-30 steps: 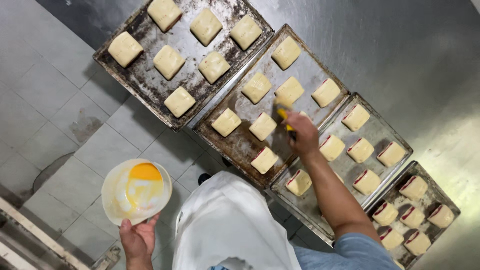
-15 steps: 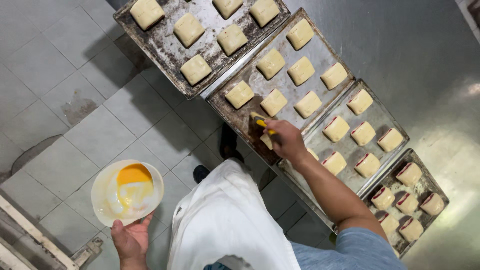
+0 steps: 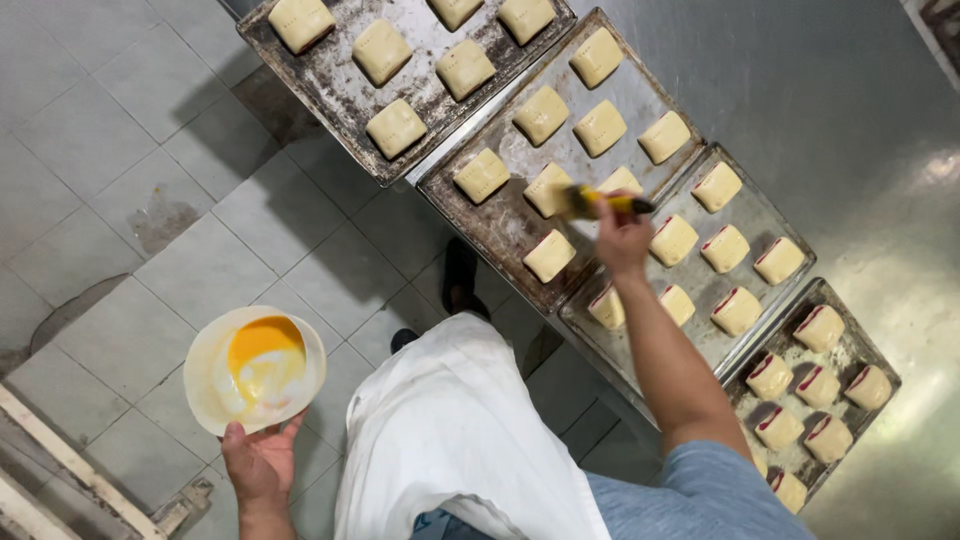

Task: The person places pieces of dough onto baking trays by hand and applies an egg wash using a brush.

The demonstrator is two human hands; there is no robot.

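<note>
The brush (image 3: 598, 203), clasped in the right hand (image 3: 622, 243), touches a pastry (image 3: 549, 190) on the second tray (image 3: 500, 225) on the desk. The left hand (image 3: 258, 462) holds the bowl (image 3: 255, 369) of egg wash over the floor. Which pastries are already glazed I cannot tell.

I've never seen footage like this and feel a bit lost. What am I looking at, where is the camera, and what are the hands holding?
There is no machine: a person works with bare hands, and the camera sits on their head, looking straight down. The left hand holds a round white bowl of yellow liquid out over the tiled floor. The right hand grips a yellow-handled brush with its bristles on a pale square dough piece. That piece lies on the second dark metal baking tray of four trays, each with rows of similar squares, side by side on a steel table. The white cloth below is the person's apron.
</note>
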